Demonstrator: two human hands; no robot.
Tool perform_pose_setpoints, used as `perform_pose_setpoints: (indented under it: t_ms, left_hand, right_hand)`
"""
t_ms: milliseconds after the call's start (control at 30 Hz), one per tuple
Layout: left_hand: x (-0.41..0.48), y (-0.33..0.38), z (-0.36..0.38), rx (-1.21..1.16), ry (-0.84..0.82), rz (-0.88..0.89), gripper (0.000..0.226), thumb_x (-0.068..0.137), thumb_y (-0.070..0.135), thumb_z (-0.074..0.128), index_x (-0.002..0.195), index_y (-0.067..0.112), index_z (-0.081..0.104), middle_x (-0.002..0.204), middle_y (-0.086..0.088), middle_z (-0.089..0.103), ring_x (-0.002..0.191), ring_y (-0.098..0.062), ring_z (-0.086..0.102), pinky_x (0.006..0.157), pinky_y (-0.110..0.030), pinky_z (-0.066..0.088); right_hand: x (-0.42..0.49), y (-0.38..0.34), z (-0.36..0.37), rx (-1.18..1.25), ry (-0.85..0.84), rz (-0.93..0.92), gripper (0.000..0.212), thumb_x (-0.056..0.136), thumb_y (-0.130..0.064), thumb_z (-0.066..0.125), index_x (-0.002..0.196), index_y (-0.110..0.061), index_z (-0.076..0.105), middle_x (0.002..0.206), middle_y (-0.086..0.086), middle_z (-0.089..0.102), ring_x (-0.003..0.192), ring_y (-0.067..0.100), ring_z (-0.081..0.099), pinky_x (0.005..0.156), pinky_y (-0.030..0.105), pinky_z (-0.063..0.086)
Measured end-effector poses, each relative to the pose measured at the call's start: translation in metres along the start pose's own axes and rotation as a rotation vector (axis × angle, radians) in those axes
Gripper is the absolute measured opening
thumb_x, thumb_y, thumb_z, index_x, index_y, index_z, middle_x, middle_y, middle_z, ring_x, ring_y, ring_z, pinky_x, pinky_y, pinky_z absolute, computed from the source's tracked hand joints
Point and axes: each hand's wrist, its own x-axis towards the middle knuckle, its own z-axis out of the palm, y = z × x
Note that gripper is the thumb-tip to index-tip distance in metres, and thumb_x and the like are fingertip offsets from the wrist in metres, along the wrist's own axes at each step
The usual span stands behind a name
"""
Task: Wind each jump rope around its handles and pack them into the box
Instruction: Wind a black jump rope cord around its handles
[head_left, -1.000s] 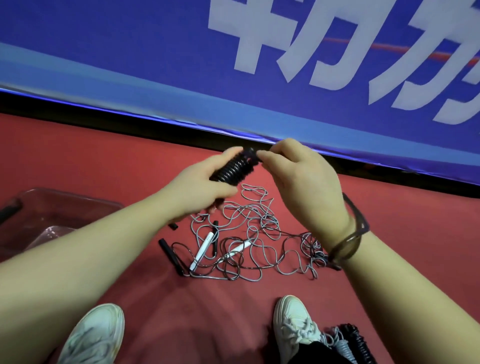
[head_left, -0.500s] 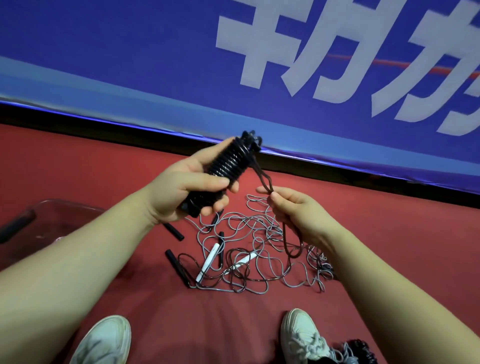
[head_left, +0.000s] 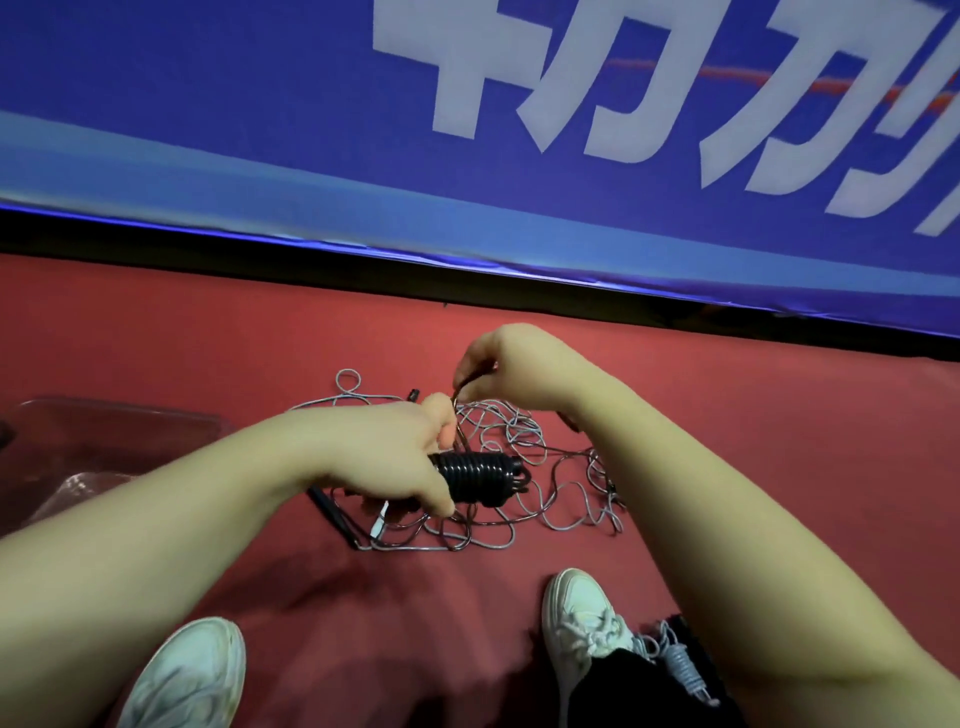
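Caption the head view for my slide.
Left hand grips a wound black rope; right hand pinches its loose end over tangled ropes.

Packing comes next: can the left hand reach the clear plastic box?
Probably yes. The clear plastic box lies left of the left hand, nothing between, though it and the right hand hold the black coiled jump rope.

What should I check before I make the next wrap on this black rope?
1. Left hand grips the wound black bundle: ok.
2. Right hand pinches the loose strand: ok.
3. Loose strand free of the grey tangle on the floor: cannot tell.
4. Coils on the bundle sit side by side: ok.
5. Clear box in sight at the left: ok.
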Motion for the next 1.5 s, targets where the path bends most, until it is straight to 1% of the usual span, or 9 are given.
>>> perform_pose_setpoints:
  t_ms: [200,500,633,767,867,1167,1300,1400,1500]
  left_hand:
    - [0.014,-0.021,0.003,-0.332,0.070,-0.138,0.069,0.080,0.005,0.067,0.134,0.027,0.030,0.082,-0.015,0.063,0.043,-0.016,0.054,0.038,-0.023,0.040]
    - [0.005,-0.020,-0.004,-0.630,-0.014,0.005,0.045,0.078,0.000,0.065,0.112,0.028,0.058,0.078,-0.005,0.064,0.049,-0.018,0.054,0.037,-0.020,0.038]
    - [0.008,-0.015,0.002,-0.686,0.017,0.035,0.046,0.083,-0.005,0.060,0.110,0.032,0.056,0.073,-0.003,0.061,0.047,-0.017,0.051,0.035,-0.019,0.037]
    - [0.016,-0.018,-0.004,-0.740,0.245,0.063,0.045,0.082,-0.008,0.058,0.109,0.028,0.059,0.070,-0.003,0.059,0.045,-0.018,0.050,0.034,-0.019,0.034]
    - [0.019,-0.021,-0.011,-0.725,0.386,0.080,0.048,0.082,-0.006,0.059,0.115,0.029,0.057,0.079,-0.008,0.060,0.046,-0.018,0.052,0.034,-0.019,0.033]
    - [0.009,-0.026,-0.020,-1.091,0.368,0.320,0.060,0.073,0.006,0.060,0.128,0.025,0.051,0.077,-0.008,0.062,0.052,-0.019,0.055,0.035,-0.020,0.036]
    - [0.001,-0.015,-0.016,-1.090,0.155,0.425,0.057,0.072,0.003,0.054,0.123,0.027,0.049,0.077,-0.011,0.064,0.052,-0.020,0.055,0.035,-0.018,0.037]
    - [-0.005,-0.014,-0.019,-0.861,0.028,0.431,0.054,0.069,0.004,0.065,0.114,0.029,0.048,0.079,-0.011,0.065,0.054,-0.021,0.056,0.042,-0.022,0.042]
    - [-0.008,-0.003,-0.017,-0.161,0.005,0.341,0.052,0.073,0.027,0.078,0.112,0.046,0.050,0.081,0.004,0.066,0.064,-0.010,0.059,0.062,-0.021,0.046]
  right_hand:
    - [-0.008,-0.020,-0.004,-0.251,0.215,-0.140,0.020,0.085,-0.029,0.065,0.104,-0.028,0.068,0.105,-0.006,0.064,0.100,0.016,0.058,0.077,0.030,0.047]
    - [-0.013,-0.006,-0.023,-0.426,0.583,-0.590,0.014,0.081,-0.021,0.061,0.078,-0.028,0.073,0.074,-0.008,0.066,0.071,0.021,0.058,0.083,0.033,0.031]
    - [-0.024,-0.017,-0.028,-0.514,0.480,-0.649,0.029,0.067,-0.009,0.067,0.089,-0.024,0.075,0.082,-0.002,0.067,0.065,0.023,0.062,0.053,0.023,0.031]
    - [-0.038,-0.037,-0.032,-0.715,0.275,-0.343,0.034,0.092,-0.016,0.051,0.123,-0.025,0.059,0.112,-0.001,0.055,0.093,0.026,0.059,0.059,0.030,0.033]
    - [-0.043,-0.039,-0.030,-0.640,0.185,-0.088,0.021,0.097,-0.018,0.047,0.115,-0.019,0.057,0.082,-0.001,0.046,0.079,0.026,0.053,0.054,0.027,0.032]
    - [-0.031,0.024,-0.007,0.376,-0.071,-0.029,0.025,0.099,-0.027,0.043,0.109,-0.035,0.064,0.079,-0.002,0.052,0.081,0.014,0.056,0.080,0.026,0.050]
    - [-0.030,0.042,0.000,0.693,-0.189,-0.044,0.020,0.093,-0.033,0.054,0.104,-0.033,0.070,0.066,-0.006,0.034,0.060,0.009,0.033,0.056,0.018,0.038]
    - [-0.030,0.046,-0.006,0.571,-0.235,-0.012,0.012,0.090,-0.016,0.059,0.093,-0.011,0.070,0.048,-0.015,0.038,0.048,0.001,0.032,0.051,0.012,0.029]
    - [-0.028,0.041,-0.005,0.243,-0.382,-0.043,0.013,0.085,-0.011,0.067,0.079,-0.023,0.070,0.058,-0.018,0.056,0.055,-0.004,0.047,0.063,0.014,0.037]
